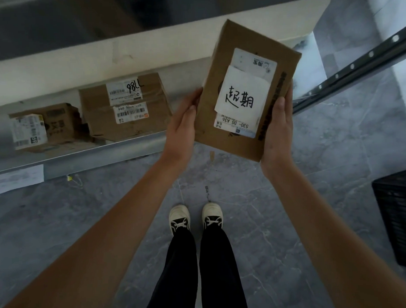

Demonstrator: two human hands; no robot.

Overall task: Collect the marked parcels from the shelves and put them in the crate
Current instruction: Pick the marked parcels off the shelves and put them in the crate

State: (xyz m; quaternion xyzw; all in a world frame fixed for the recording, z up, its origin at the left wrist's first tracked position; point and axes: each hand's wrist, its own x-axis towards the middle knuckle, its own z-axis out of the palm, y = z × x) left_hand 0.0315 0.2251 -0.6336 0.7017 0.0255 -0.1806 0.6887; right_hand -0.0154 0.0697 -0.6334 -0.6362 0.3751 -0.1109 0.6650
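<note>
I hold a flat brown cardboard parcel (226, 61) in front of me, above the floor and to the right of the shelf. A white note with handwritten black characters is stuck over its shipping labels. My left hand (182, 129) grips its left edge, thumb on the top face. My right hand (277, 130) grips its right edge, thumb along the side. The black plastic crate (399, 216) stands on the floor at the far right, partly cut off by the frame.
A low metal shelf (100, 150) at the left holds two brown parcels (126, 108) (47, 127) with barcode labels. A dark perforated rack rail (351, 70) runs diagonally at the right. My feet (195, 217) stand on grey tiled floor.
</note>
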